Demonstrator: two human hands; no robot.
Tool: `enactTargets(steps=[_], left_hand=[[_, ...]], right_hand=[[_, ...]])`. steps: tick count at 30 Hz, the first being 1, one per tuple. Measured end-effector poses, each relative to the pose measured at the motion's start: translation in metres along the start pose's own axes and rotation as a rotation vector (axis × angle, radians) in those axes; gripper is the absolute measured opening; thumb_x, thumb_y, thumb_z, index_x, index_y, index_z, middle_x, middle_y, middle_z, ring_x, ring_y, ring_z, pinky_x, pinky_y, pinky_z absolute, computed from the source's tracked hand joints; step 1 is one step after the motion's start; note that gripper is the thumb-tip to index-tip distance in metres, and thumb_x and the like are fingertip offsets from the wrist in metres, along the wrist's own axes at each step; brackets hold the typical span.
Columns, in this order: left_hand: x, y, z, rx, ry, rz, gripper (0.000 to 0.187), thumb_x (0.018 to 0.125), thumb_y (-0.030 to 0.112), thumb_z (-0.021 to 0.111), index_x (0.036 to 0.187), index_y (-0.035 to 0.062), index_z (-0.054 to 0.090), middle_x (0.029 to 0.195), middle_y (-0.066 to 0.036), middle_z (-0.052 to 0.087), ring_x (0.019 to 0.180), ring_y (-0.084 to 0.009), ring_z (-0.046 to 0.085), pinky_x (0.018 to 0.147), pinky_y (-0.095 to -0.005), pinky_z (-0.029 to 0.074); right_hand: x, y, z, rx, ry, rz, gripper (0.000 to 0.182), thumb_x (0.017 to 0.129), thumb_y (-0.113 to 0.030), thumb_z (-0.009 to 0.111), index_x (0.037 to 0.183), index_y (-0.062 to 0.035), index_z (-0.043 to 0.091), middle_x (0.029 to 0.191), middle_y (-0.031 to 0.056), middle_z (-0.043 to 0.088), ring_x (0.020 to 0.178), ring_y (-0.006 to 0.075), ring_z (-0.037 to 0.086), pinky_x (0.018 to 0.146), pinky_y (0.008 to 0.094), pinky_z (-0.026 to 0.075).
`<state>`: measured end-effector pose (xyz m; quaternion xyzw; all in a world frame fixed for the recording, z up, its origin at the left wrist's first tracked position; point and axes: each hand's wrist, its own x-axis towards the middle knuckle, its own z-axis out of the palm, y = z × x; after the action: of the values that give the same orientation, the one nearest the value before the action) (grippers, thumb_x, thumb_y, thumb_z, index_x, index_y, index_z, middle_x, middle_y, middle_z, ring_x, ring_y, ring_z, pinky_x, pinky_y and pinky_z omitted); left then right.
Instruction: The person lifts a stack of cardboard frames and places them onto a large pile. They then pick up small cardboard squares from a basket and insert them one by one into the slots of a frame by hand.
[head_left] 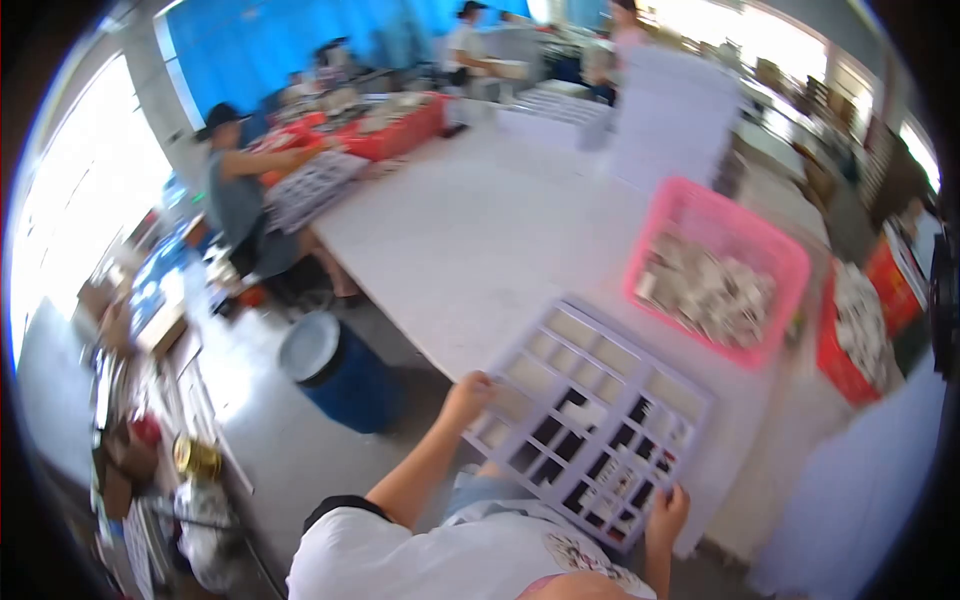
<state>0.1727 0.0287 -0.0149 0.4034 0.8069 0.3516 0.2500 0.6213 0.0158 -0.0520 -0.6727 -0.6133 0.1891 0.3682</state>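
Note:
A pale lilac tray (590, 449) divided into many rectangular compartments lies tilted across the near edge of the white table. Some compartments show a pale bottom, others are black, and several on the right hold small light pieces. My left hand (468, 399) is closed on the tray's left edge. At the near right corner, my right hand (667, 512) grips the opposite edge. Beyond the tray stands a pink basket (790, 262) heaped with small whitish pieces (705, 288).
The white table (460, 230) stretches ahead, with a tall white stack (672, 120) at its far side. A blue barrel (350, 385) stands on the floor at left. A seated person (235, 180) handles another tray (318, 190). Red baskets (400, 135) lie beyond.

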Motion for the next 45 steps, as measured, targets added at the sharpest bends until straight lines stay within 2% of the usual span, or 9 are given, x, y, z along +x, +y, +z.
enactTargets(steps=[7, 13, 21, 24, 29, 32, 34, 38, 45], left_hand=[[-0.015, 0.017, -0.029, 0.221, -0.111, -0.034, 0.030, 0.086, 0.030, 0.064, 0.105, 0.0059, 0.063, 0.102, -0.018, 0.069, 0.099, -0.0363, 0.065, 0.085, -0.0416, 0.050], [-0.006, -0.004, -0.031, 0.130, -0.054, -0.065, 0.028, 0.087, 0.026, 0.062, 0.105, 0.0049, 0.062, 0.102, -0.018, 0.069, 0.098, -0.0362, 0.065, 0.084, -0.0421, 0.051], [0.006, -0.009, -0.029, 0.082, -0.052, -0.098, 0.027, 0.087, 0.022, 0.065, 0.107, 0.0034, 0.062, 0.097, -0.016, 0.069, 0.088, -0.0277, 0.066, 0.076, -0.0380, 0.051], [0.011, -0.015, -0.036, -0.071, -0.108, -0.148, 0.027, 0.086, 0.020, 0.063, 0.106, 0.0028, 0.063, 0.097, -0.018, 0.069, 0.090, -0.0302, 0.067, 0.078, -0.0387, 0.051], [0.021, -0.024, -0.033, -0.160, -0.129, -0.140, 0.025, 0.087, 0.020, 0.062, 0.104, 0.0024, 0.063, 0.092, -0.016, 0.068, 0.083, -0.0266, 0.066, 0.074, -0.0377, 0.051], [0.018, -0.004, -0.035, 0.032, 0.091, -0.046, 0.021, 0.088, 0.019, 0.061, 0.102, 0.0023, 0.062, 0.088, -0.013, 0.068, 0.081, -0.0241, 0.065, 0.072, -0.0386, 0.051], [0.029, -0.004, -0.032, -0.084, 0.249, 0.039, 0.014, 0.090, 0.013, 0.060, 0.099, 0.0027, 0.062, 0.083, -0.010, 0.067, 0.076, -0.0200, 0.064, 0.067, -0.0361, 0.050], [0.036, 0.063, -0.017, -0.403, 0.010, 0.173, 0.012, 0.089, 0.005, 0.061, 0.101, 0.0022, 0.063, 0.080, -0.006, 0.066, 0.069, -0.0124, 0.061, 0.063, -0.0291, 0.049], [0.041, 0.145, 0.080, -0.397, -0.385, 0.439, 0.015, 0.087, 0.003, 0.063, 0.101, 0.0002, 0.065, 0.081, -0.007, 0.066, 0.075, -0.0142, 0.061, 0.070, -0.0288, 0.049]], right_hand=[[0.038, -0.009, -0.005, 0.006, -0.106, 0.025, 0.027, 0.086, -0.014, 0.068, 0.105, 0.0043, 0.064, 0.091, 0.0136, 0.059, 0.082, 0.0270, 0.058, 0.076, 0.0387, 0.046], [0.106, 0.007, -0.013, -0.301, -0.405, 0.027, 0.032, 0.088, -0.025, 0.067, 0.102, 0.0040, 0.063, 0.087, 0.0169, 0.061, 0.079, 0.0367, 0.059, 0.074, 0.0446, 0.048], [0.280, 0.005, 0.025, -0.346, 0.207, -0.407, 0.045, 0.086, -0.026, 0.067, 0.121, 0.0003, 0.056, 0.119, 0.0224, 0.056, 0.107, 0.0403, 0.054, 0.094, 0.0488, 0.044], [0.319, 0.002, 0.057, -0.403, 0.013, -0.282, 0.053, 0.082, -0.034, 0.071, 0.123, -0.0038, 0.056, 0.125, 0.0221, 0.055, 0.111, 0.0410, 0.053, 0.094, 0.0501, 0.044], [0.317, -0.036, 0.075, -0.540, 0.103, -0.213, 0.066, 0.071, -0.047, 0.078, 0.124, -0.0118, 0.060, 0.112, 0.0211, 0.063, 0.108, 0.0412, 0.056, 0.092, 0.0518, 0.044], [0.329, -0.020, 0.091, -0.442, 0.169, -0.403, 0.060, 0.069, -0.048, 0.079, 0.117, -0.0149, 0.066, 0.106, 0.0213, 0.065, 0.106, 0.0417, 0.056, 0.091, 0.0528, 0.044], [0.340, -0.018, 0.097, -0.363, 0.065, -0.289, 0.051, 0.069, -0.043, 0.080, 0.110, -0.0148, 0.070, 0.105, 0.0197, 0.066, 0.099, 0.0424, 0.059, 0.086, 0.0534, 0.045], [0.328, -0.044, 0.080, -0.334, 0.087, -0.308, 0.018, 0.084, -0.025, 0.069, 0.091, -0.0077, 0.071, 0.095, 0.0197, 0.065, 0.091, 0.0381, 0.061, 0.080, 0.0477, 0.049], [0.300, -0.058, 0.053, -0.192, 0.288, -0.391, 0.013, 0.085, -0.014, 0.067, 0.088, -0.0015, 0.065, 0.093, 0.0152, 0.060, 0.088, 0.0354, 0.058, 0.077, 0.0462, 0.046]])
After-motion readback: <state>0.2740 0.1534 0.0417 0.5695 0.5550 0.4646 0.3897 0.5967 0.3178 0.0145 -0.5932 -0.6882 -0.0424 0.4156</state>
